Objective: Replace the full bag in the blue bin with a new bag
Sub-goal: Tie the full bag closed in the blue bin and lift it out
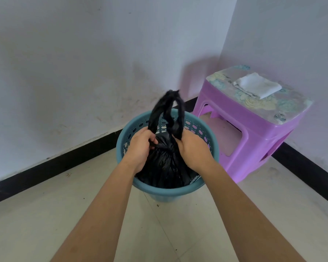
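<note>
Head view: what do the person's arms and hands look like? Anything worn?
Both arms are bare. The left forearm and right forearm show no sleeve up to the frame edge. The left hand and right hand wear no gloves, and neither wrist carries a watch, bracelet or band. No ring shows, though most fingers are hidden.

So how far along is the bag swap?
Done: the black bag looks knotted at the top. In hand: left hand and right hand grip its handle strips, the bag inside the blue bin. Left: lift it out and fit a new bag, possibly the folded white item on the purple stool.
</note>
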